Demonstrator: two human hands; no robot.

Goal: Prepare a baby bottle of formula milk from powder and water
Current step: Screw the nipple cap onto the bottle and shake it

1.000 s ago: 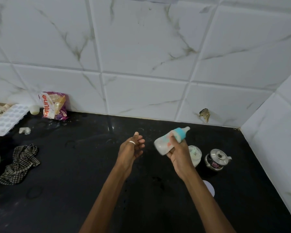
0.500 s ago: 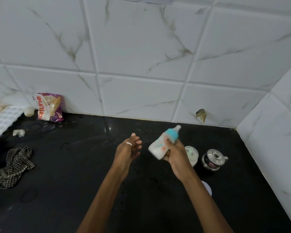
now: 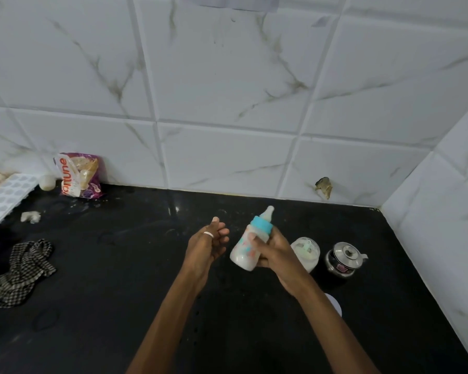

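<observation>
My right hand (image 3: 277, 252) grips a baby bottle (image 3: 247, 248) above the black counter (image 3: 119, 265). The bottle holds white milk, has a blue collar and a pale teat, and tilts with the teat up and to the right. Just left of the bottle, my left hand (image 3: 207, 245) hovers with fingers loosely bent and holds nothing; it wears a white ring. A clear tub of white powder (image 3: 307, 252) with a pale scoop inside stands right behind my right hand.
A small steel pot with a lid (image 3: 345, 259) stands right of the tub. A white round lid (image 3: 334, 303) lies partly under my right forearm. At left are a checked cloth (image 3: 22, 271), a white ice tray (image 3: 4, 195) and a purple snack packet (image 3: 79, 175). Tiled walls close the back and right.
The bottle swung in my right hand from teat pointing right to more upright. My left hand stayed beside it.
</observation>
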